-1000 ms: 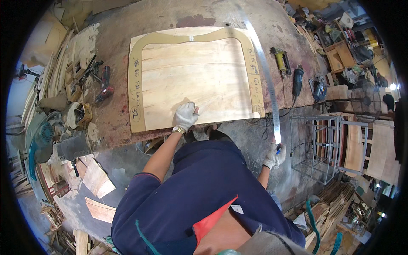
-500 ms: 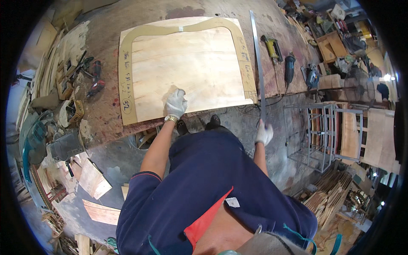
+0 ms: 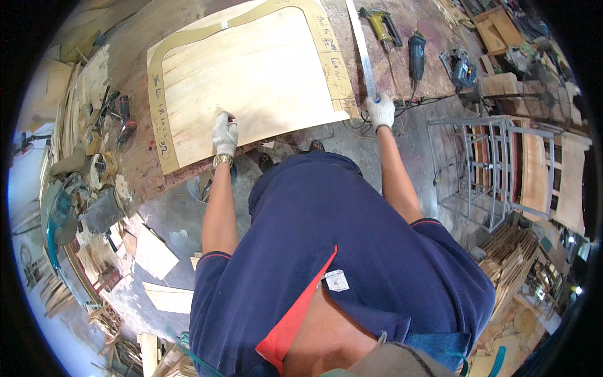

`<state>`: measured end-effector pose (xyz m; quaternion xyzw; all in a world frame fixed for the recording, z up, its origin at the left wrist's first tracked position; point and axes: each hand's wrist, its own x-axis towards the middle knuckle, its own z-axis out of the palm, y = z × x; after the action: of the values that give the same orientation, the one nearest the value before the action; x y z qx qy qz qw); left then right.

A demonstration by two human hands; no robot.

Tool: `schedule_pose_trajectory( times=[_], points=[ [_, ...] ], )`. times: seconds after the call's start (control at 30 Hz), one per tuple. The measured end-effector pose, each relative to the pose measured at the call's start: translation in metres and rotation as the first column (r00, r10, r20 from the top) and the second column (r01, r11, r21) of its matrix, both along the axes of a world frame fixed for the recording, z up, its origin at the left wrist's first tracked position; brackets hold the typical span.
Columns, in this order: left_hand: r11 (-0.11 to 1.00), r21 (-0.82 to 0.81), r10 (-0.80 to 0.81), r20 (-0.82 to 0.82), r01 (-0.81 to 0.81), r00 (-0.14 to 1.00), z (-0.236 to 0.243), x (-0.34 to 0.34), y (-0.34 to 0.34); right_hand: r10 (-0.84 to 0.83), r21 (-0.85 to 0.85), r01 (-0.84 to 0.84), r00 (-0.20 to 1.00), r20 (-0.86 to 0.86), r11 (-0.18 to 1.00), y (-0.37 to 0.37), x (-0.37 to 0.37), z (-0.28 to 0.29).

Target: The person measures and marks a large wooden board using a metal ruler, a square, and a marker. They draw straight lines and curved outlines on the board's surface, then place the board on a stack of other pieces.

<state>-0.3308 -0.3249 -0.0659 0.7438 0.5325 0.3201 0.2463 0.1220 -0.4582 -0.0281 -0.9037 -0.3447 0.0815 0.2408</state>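
A pale plywood sheet lies on the workbench with a tan, arch-shaped template on top along its left, far and right edges. My left hand, in a white glove, is over the sheet's near edge with its fingers curled. Something small and dark shows at the fingertips, too small to name. To the right of the sheet, my gloved right hand is closed around the near end of a long metal ruler. The ruler points away from me, beside the template's right leg.
A yellow-black air tool, a dark blue grinder and a blue jigsaw lie right of the ruler, with cables. A red-black drill is on the left. A metal frame stands at right; wood offcuts lie lower left.
The view has shifted, so the bench sits higher and further left. My right hand, with the ruler, has come nearer the bench edge. My left hand stays at the sheet's near edge.
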Motion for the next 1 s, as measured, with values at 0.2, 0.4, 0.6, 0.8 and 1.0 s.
schedule_pose_trajectory(
  times=[0.2, 0.4, 0.6, 0.8, 1.0],
  points=[
    [0.91, -0.277, 0.379, 0.254, -0.308, 0.89, 0.005, 0.003, -0.074, 0.089, 0.001, -0.089, 0.996, -0.018, 0.996, -0.024, -0.006, -0.021],
    [0.813, -0.315, 0.573, 0.279, -0.491, 0.77, -0.005, 0.012, -0.131, 0.247, 0.119, -0.249, 0.969, 0.031, 0.961, 0.0, 0.005, -0.003],
    [0.659, -0.364, 0.752, 0.304, -0.658, 0.585, 0.003, 0.003, -0.134, 0.305, 0.158, -0.354, 0.914, 0.269, 0.922, 0.03, 0.01, 0.011],
    [0.518, -0.055, 0.852, -0.054, -0.853, 0.521, 0.027, -0.041, -0.126, 0.376, 0.032, -0.377, 0.926, 0.046, 0.926, 0.035, -0.029, 0.013],
    [0.466, -0.011, 0.868, -0.188, -0.885, 0.459, 0.041, -0.122, -0.07, 0.25, -0.154, -0.246, 0.968, 0.009, 0.957, 0.056, -0.07, 0.012]
  ],
)
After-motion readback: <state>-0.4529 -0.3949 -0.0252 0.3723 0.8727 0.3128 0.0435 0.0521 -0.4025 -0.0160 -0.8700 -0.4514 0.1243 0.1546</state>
